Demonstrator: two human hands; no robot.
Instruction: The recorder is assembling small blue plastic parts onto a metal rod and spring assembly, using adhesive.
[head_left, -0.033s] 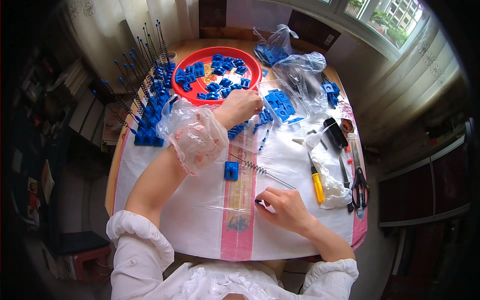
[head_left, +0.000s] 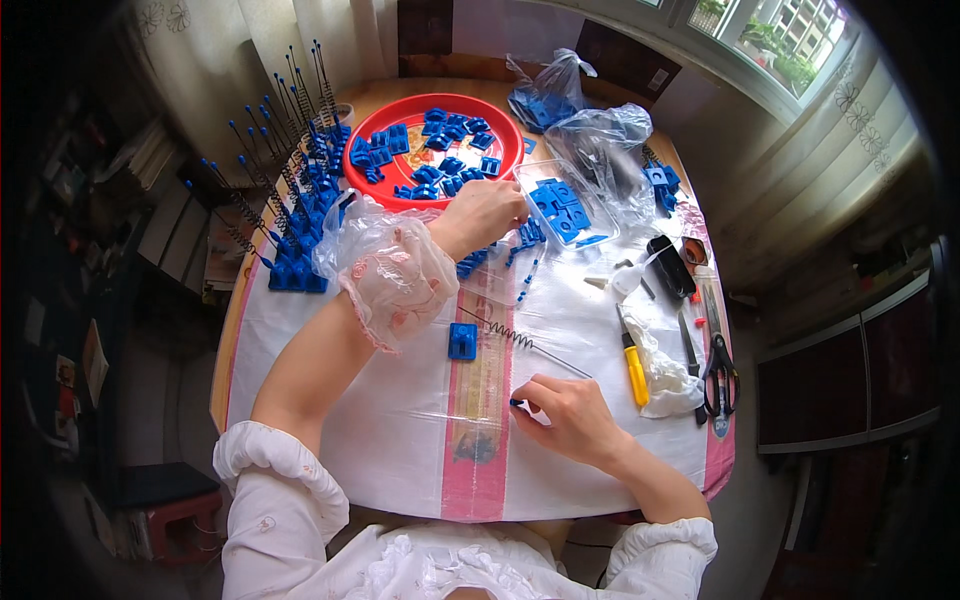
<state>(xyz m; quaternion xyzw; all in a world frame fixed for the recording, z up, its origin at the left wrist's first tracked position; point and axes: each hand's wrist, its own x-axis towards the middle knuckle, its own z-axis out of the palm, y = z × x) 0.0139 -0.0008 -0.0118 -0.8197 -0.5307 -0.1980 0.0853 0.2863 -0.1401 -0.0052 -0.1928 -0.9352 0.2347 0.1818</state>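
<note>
From afar, I saw a dark coiled metal wire (head_left: 520,340) lying just beyond the right hand (head_left: 572,412), which pinched a small dark-blue piece (head_left: 516,402); the left hand's (head_left: 484,212) grip I couldn't tell.

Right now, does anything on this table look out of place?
Nothing obviously spilled or damaged. The crumpled white wad beside the yellow-handled tool looks a bit odd, bunched up near the scissors.

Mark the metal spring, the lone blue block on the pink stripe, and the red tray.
Metal spring (head_left: 511,335): head view, middle of its coil.
Blue block (head_left: 462,341): head view, middle of its upper side.
Red tray (head_left: 431,99): head view, far rim.
</note>
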